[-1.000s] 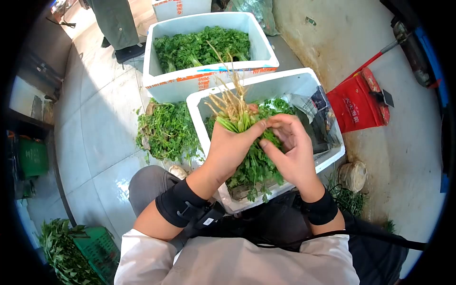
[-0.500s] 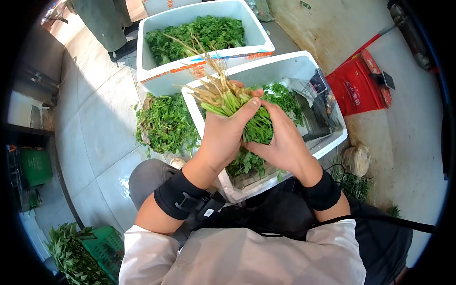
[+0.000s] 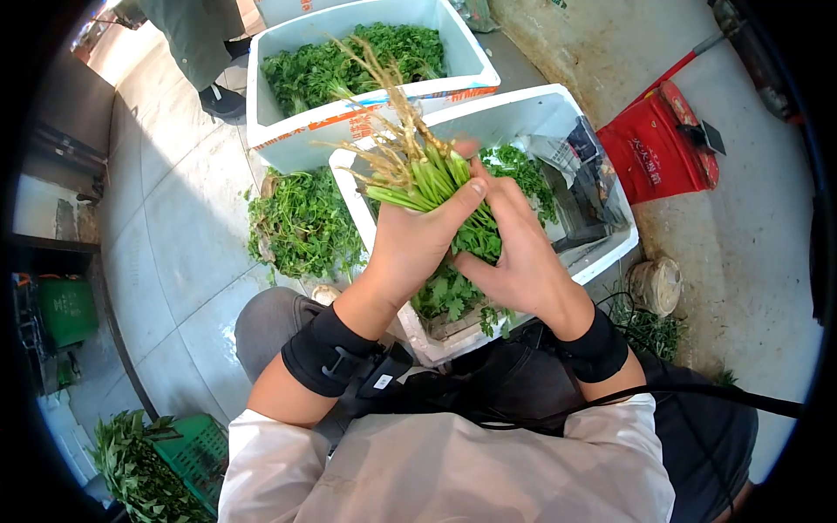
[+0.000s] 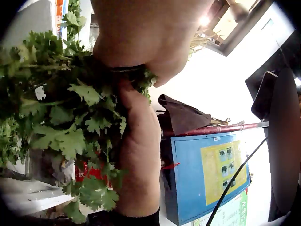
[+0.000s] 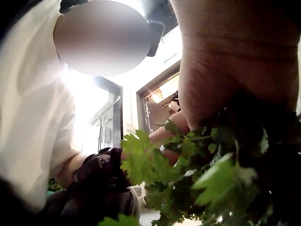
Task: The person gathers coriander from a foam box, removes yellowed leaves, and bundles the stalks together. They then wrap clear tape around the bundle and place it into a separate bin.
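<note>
The left hand (image 3: 417, 244) grips a leafy green herb bunch with stringy tan roots (image 3: 433, 180); the right hand (image 3: 526, 261) holds its right side. Beneath both hands sits a white rectangular foam box (image 3: 514, 120).

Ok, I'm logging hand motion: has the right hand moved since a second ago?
Yes: judged against the nearer foam box in the head view, the right hand has shifted leftward, toward the left hand.
</note>
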`<state>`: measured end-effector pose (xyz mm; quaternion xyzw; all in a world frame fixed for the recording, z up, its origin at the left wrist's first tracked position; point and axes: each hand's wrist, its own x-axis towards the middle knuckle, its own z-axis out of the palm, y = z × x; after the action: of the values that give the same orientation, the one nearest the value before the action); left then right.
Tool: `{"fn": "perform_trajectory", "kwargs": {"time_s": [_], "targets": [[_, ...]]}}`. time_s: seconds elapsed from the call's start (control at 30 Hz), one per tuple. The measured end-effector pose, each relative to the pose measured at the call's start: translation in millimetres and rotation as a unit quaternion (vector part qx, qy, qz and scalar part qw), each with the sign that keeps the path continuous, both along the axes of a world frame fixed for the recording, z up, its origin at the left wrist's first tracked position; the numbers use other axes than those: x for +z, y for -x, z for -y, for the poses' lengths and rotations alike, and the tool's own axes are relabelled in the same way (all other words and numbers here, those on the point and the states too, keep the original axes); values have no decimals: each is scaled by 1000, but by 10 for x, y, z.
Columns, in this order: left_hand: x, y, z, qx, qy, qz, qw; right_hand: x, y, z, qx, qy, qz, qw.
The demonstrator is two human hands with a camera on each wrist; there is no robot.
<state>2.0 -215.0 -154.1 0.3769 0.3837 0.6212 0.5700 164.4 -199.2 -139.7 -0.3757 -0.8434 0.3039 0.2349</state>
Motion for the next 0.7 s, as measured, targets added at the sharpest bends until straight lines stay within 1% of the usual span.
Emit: {"fn": "perform_trajectory", "kwargs": {"time_s": [0.1,0.13,0.2,0.23,0.27,0.33,0.37,0.4,0.47,0.5,0.53,0.6,0.63,0.7], "targets": [[28,4,8,-10,-18,-35,999,39,14,8,-6,28,-6,1000],[25,-15,14,-7,-18,-36,999,62,8,5,-3,27,-6,1000],[-5,-55,35,19,-15,-43,999,102,-39,-6,-31,1,-5,1000],[-20,-31,25,17,-19,-79,997,83,-84,-37,-18,-23,-28,999],[-24,-22,43,18,-17,-78,997,84,-123,-58,-17,-21,-27,999],[-28,-37,51,5,30,-117,993,95,-209,-119,-13,-5,-81,997],[-89,-73,42,28,25,-125,991,105,-241,-137,-13,3,-106,994],[-94,-98,51,25,28,-120,992,108,-256,-130,-17,6,-101,995],[-110,-128,61,10,4,-181,983,97,-231,-116,20,42,-144,988],[-155,-145,44,-19,-29,-188,982,55,-195,-92,-10,5,-153,988],[-211,-175,36,-16,-23,-183,983,42,-184,-90,-8,11,-148,989],[-277,-242,22,-40,-98,-166,980,37,-160,-100,-51,90,-156,982],[-267,-238,15,-46,-101,-219,969,79,-100,-48,-99,151,-209,961],[-291,-272,13,-32,-95,-203,974,63,-140,-67,-86,157,-211,961]]}}
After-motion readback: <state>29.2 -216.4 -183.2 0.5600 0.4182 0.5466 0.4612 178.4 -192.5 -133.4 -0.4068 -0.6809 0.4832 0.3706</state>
